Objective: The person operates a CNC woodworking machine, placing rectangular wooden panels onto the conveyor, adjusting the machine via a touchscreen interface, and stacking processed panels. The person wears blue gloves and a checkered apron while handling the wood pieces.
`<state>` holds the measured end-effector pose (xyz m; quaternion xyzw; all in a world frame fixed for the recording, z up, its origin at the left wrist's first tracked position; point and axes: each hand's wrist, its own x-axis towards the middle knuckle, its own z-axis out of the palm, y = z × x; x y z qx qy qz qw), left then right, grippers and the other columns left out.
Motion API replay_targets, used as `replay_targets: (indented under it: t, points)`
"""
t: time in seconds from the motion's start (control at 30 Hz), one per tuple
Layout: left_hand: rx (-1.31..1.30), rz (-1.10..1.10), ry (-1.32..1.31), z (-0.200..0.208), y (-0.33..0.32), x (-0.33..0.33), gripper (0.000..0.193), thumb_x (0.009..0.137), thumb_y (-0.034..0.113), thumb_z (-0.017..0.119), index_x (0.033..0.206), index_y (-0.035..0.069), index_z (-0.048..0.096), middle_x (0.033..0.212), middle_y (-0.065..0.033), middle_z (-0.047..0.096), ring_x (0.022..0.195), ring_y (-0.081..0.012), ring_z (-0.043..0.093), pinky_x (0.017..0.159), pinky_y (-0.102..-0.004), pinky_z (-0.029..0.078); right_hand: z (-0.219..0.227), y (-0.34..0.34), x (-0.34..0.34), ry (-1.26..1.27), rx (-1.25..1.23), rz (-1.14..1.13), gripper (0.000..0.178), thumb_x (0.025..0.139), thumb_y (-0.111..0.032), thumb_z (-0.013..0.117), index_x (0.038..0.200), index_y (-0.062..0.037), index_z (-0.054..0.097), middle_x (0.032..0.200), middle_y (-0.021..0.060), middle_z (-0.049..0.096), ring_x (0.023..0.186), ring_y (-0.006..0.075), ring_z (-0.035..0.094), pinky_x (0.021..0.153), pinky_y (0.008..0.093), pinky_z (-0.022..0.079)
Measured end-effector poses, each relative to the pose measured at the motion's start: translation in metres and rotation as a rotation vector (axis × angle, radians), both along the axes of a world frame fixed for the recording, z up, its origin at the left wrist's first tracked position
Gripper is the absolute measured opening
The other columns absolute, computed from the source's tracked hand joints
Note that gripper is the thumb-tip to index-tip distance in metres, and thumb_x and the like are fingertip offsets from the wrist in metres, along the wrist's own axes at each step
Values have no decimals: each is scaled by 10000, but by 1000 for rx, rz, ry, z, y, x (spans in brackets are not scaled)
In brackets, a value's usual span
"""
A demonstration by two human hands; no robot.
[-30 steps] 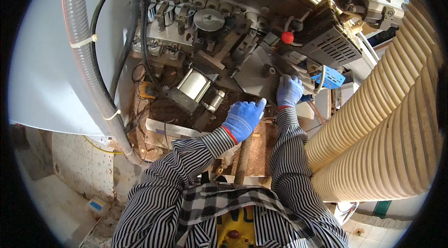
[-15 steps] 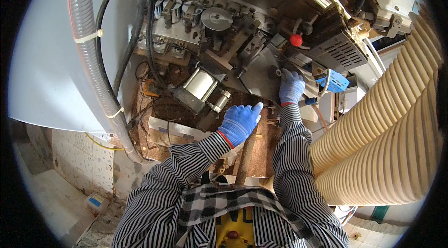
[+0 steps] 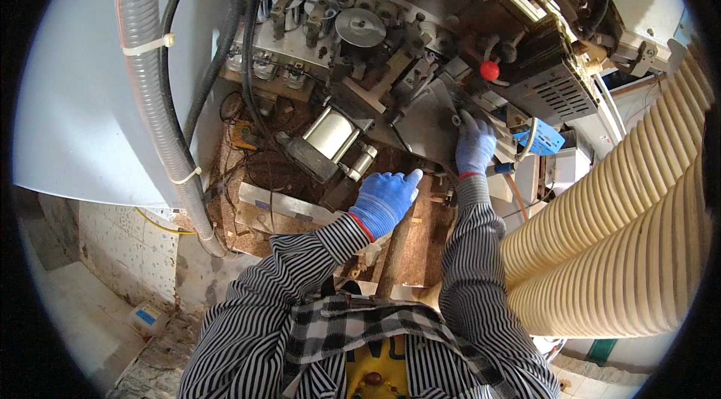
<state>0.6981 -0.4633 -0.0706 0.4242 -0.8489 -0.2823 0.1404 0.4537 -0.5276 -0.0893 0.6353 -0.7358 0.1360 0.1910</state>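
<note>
My left hand (image 3: 381, 204), in a blue knit glove with a red cuff, is low over the machine. One digit points to the right; the other fingers curl downward, and anything under them is hidden. To its upper left is a silver pneumatic cylinder (image 3: 330, 134) with dark end blocks. My right hand (image 3: 475, 145), gloved alike, is at the right edge of a dark flat metal plate (image 3: 428, 125). Its fingers stretch forward along that edge, beside a small round knob (image 3: 456, 120). What lies under its palm cannot be seen.
Several rollers and a round metal disc (image 3: 360, 27) line the back. A red ball knob (image 3: 490, 71) stands beyond my right hand, near a blue box (image 3: 542, 140). Thick ribbed hoses (image 3: 601, 249) run along the right; a clear hose (image 3: 143, 83) hangs at left. Brown dust covers the machine bed.
The view has shifted slightly, so the machine sits a little farther right. My right hand stays by the plate's edge, and my left hand keeps nearly the same pose.
</note>
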Motion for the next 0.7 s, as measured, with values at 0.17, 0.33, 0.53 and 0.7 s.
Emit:
replay_targets:
  t: [0.17, 0.33, 0.53, 0.7]
  points:
    - [23, -8, -4, 0, -2, 7, 410, 916, 309, 556, 1287, 140, 511, 824, -96, 665, 743, -267, 653, 674, -415, 542, -3, -4, -3, 70, 72, -83, 265, 739, -112, 646, 996, -164, 687, 953, 72, 647, 911, 280, 592, 795, 411, 476]
    - [18, -6, -6, -7, 1, 7, 411, 920, 317, 550, 1289, 141, 514, 826, -92, 666, 753, -265, 655, 683, -419, 542, 4, -15, 16, 82, 83, -76, 250, 736, -193, 682, 985, -183, 704, 939, 41, 662, 971, 266, 581, 859, 390, 462]
    - [-4, -11, 22, 6, 6, 31, 379, 917, 264, 560, 1258, 104, 517, 794, -101, 666, 706, -238, 664, 629, -369, 550, 0, 17, 3, 44, 9, -302, 165, 822, -262, 650, 936, -162, 714, 961, 72, 654, 976, 284, 581, 842, 427, 461]
    - [-37, -48, 64, -4, 23, 39, 389, 905, 298, 569, 1245, 111, 533, 791, -93, 665, 672, -238, 660, 598, -373, 546, -3, 10, 3, 27, -44, -227, 139, 824, -233, 637, 895, -140, 714, 959, 76, 653, 966, 294, 581, 832, 427, 462]
